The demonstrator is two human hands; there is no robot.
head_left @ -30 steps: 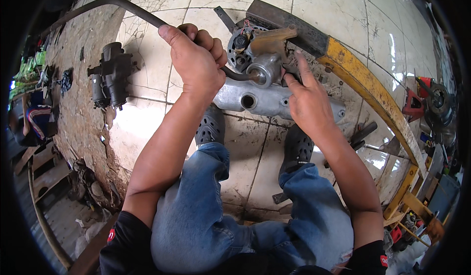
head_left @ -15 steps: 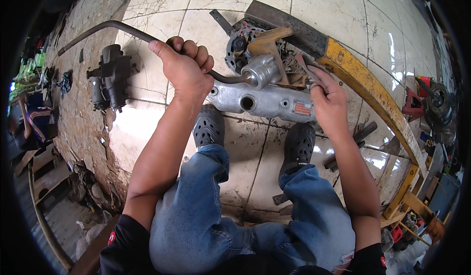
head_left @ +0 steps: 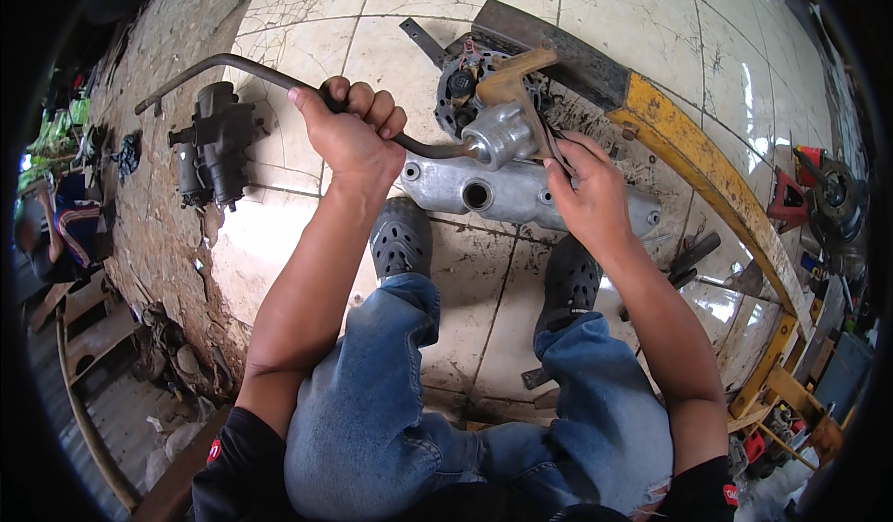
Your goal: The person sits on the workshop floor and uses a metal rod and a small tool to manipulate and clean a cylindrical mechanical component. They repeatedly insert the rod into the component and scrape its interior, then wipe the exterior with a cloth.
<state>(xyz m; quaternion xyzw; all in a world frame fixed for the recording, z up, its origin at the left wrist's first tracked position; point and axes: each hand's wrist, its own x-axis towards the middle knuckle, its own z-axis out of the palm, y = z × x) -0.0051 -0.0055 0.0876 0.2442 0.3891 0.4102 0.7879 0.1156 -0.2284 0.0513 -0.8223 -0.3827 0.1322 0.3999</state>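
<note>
Clock centre: the silver housing [head_left: 502, 137], a short metal cylinder lying tilted above the tiled floor [head_left: 470, 285], one round end facing 8 o'clock.
Bent rod [head_left: 251, 69]: meets that round end, runs out toward 9 o'clock, and bends between 9 and 10 before its free tip.
Left hand [head_left: 355, 140]: at 9 o'clock, fingers wrapped firmly round the bent rod, thumb lying along it.
Right hand [head_left: 593, 192]: at 4 o'clock, thumb and fingers pinching a thin dark strip [head_left: 557, 153] next to the bracket; whether the strip touches it, I cannot tell.
Rusty bracket [head_left: 523, 83]: joined to the housing's far end, reaching up to 1 o'clock.
Grey metal cover [head_left: 437, 183]: long, with round holes, passing just below the housing at 6 o'clock.
Alternator [head_left: 458, 99]: close by at 10 to 11 o'clock.
Yellow beam [head_left: 688, 173]: curves from its dark end near 1 o'clock round to 4.
Dark cast part [head_left: 220, 140]: well apart at 9 o'clock, past the left hand.
Clogs [head_left: 402, 241]: one between 7 and 8 o'clock, the other at 5.
</note>
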